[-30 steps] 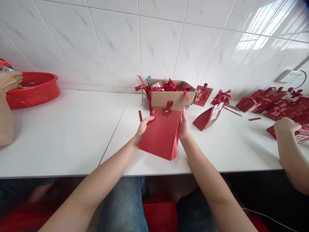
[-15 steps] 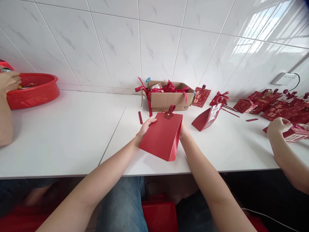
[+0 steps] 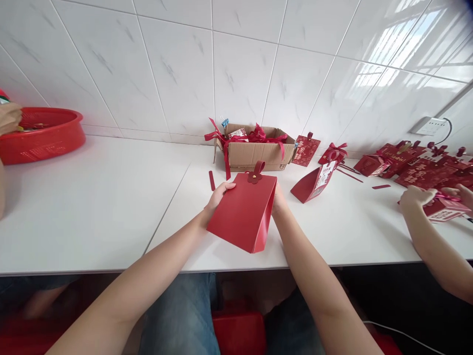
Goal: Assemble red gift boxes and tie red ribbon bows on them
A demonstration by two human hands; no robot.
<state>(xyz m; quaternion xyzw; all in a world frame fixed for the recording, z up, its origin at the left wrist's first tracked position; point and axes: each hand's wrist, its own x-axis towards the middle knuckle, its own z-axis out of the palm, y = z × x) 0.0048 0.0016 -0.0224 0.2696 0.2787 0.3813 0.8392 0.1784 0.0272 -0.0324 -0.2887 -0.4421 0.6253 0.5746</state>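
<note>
A plain red gift box with slanted sides and a flower-shaped handle tab on top is held above the white table. My left hand grips its left edge, thumb on the front face. Behind the right side is my right hand, holding that edge with its fingers mostly hidden. Just beyond stands an open cardboard box filled with dark red ribbons. Another red gift box with a white label lies tilted to the right.
A red plastic basket is at the far left beside a person's hand. At the right, another person's hands work on a red box. Several red boxes line the wall. Thin red strips lie on the white table.
The red gift box and both my hands appear slightly lower and left. The whole view has shifted a little. The hands at the right have moved at the ribbon of their box.
</note>
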